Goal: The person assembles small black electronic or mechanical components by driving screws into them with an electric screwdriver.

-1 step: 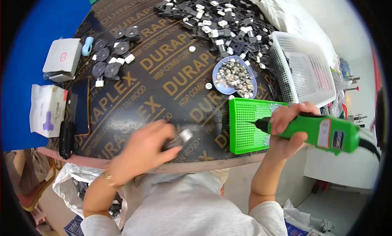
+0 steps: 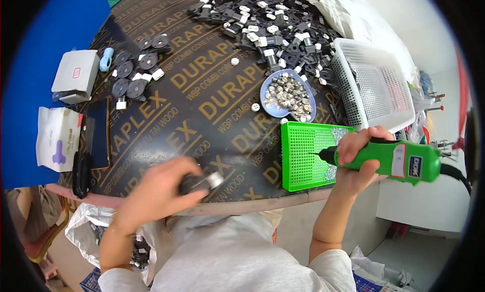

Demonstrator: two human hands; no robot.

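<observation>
My left hand (image 2: 154,191), blurred by motion, is closed on a small black plastic part with a white wheel-like end (image 2: 215,180), just above the table near its front edge. Wrapped in my right hand (image 2: 356,153) is a green electric screwdriver (image 2: 415,163) with a black nose, its thin bit pointing left. That bit hovers over a green perforated tray (image 2: 302,160), whose right side holds many small silver screws (image 2: 339,134). Behind the tray, a blue dish (image 2: 267,102) contains small round white-and-metal wheels (image 2: 292,92).
A large heap of black-and-white parts (image 2: 273,32) covers the far table. Beside it stands a white perforated basket (image 2: 348,85). Several round black assemblies (image 2: 135,89) lie left, near a grey box (image 2: 76,72), a tissue pack (image 2: 58,140), a phone (image 2: 98,135) and a black-handled tool (image 2: 81,176).
My left hand has shifted left and slightly toward me with the black part in it. The right hand keeps the screwdriver almost where it was. The whole view has shifted a little.
</observation>
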